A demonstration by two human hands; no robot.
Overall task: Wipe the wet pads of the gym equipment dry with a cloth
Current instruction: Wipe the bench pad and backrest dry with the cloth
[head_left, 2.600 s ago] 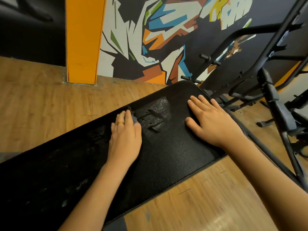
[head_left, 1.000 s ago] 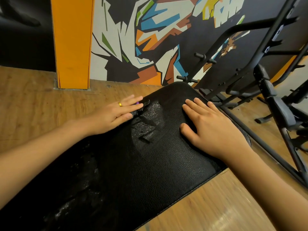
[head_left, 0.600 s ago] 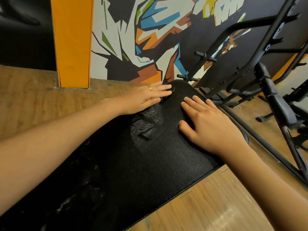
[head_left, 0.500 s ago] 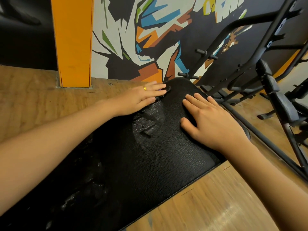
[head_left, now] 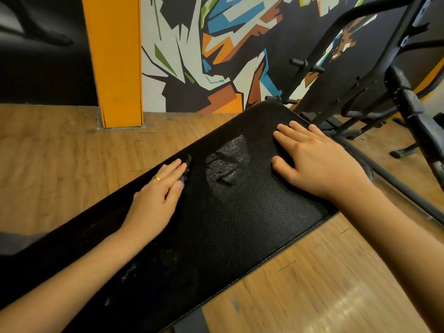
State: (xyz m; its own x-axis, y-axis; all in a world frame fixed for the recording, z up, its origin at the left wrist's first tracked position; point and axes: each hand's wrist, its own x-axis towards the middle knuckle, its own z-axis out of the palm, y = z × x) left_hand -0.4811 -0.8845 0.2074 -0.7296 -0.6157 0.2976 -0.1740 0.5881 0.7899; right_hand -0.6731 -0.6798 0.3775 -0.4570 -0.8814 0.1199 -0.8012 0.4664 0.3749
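Note:
A long black leather bench pad point(head_left: 240, 224) runs from the lower left to the upper middle, with a wet glistening patch point(head_left: 225, 162) near its far end. My left hand point(head_left: 158, 195) lies flat on the pad's left edge with straight fingers and presses a small dark cloth point(head_left: 187, 164), which peeks out past the fingertips. Most of the cloth is hidden under that hand. My right hand point(head_left: 314, 162) rests flat with spread fingers on the pad's far right corner. More faint wet marks point(head_left: 128, 273) show on the near part of the pad.
A black metal gym frame point(head_left: 360, 75) with pegs and bars stands at the right, close to the pad's far end. An orange pillar point(head_left: 115, 61) and a painted wall point(head_left: 216, 49) stand behind. Wooden floor point(head_left: 60, 159) surrounds the bench.
My left hand, with the cloth under it, slid up to the pad's far end and has now come back toward me along the left edge. The right hand stayed in place.

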